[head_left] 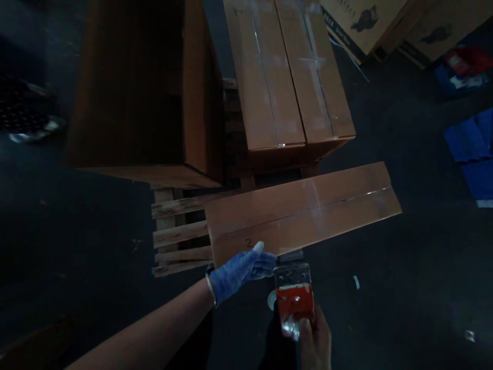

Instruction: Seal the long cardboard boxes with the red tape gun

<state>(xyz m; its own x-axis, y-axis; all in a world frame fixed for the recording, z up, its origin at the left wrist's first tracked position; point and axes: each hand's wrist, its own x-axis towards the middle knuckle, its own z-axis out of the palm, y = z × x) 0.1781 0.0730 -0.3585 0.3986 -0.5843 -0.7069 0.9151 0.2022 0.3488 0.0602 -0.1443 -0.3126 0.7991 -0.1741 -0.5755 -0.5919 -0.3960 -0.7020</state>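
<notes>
My left hand [242,271], in a blue glove with a pale fingertip, lies along the near edge of a long taped cardboard box [292,210]. Its fingers are stretched out, and the thumb points up beside a handwritten mark on the box. My bare right hand [318,341] grips an orange-red tape dispenser [295,303] just in front of the box. The front end of the dispenser is close to my left fingertips. Clear tape runs along the seam of the box, with a strip across it.
The long box rests on a wooden pallet [181,234]. Behind it stand two tall taped cartons [277,77], with a large open carton [204,113] at left. Printed boxes [358,25] are at the upper right, and blue material [472,149] lies on the right floor.
</notes>
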